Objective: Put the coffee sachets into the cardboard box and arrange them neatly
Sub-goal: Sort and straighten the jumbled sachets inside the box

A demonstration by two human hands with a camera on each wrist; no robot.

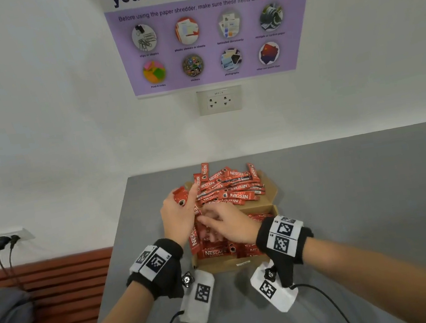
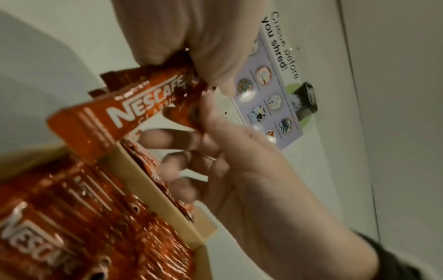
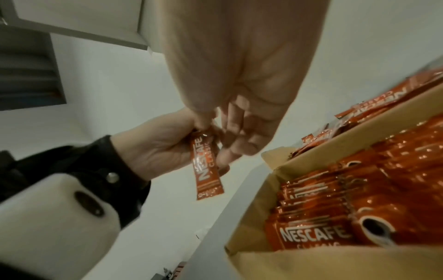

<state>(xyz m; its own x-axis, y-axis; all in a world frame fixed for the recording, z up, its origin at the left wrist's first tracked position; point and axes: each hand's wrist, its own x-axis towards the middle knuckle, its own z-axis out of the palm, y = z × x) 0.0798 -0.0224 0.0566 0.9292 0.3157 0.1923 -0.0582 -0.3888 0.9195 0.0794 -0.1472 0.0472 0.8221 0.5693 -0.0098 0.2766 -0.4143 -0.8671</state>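
Observation:
An open cardboard box [image 1: 223, 266] stands on the grey table, with red Nescafe sachets [image 1: 221, 250] lined up inside it. A loose heap of sachets [image 1: 228, 186] lies on the open flap behind it. My left hand [image 1: 180, 216] hovers over the box's left side and grips a small bunch of sachets [image 1: 194, 238] that hangs downward. My right hand [image 1: 230, 225] reaches across and pinches the upper end of that bunch [image 3: 206, 164]. The left wrist view shows the held sachet [image 2: 134, 106] above the box wall [image 2: 143, 181]. Rows of packed sachets [image 3: 335, 199] fill the box.
The grey table [image 1: 367, 206] runs to the right and toward me, its left edge close to the box. A wooden bench [image 1: 58, 283] with a grey garment [image 1: 5, 320] sits lower left. A wall socket [image 1: 220, 100] and a poster [image 1: 212, 38] are behind.

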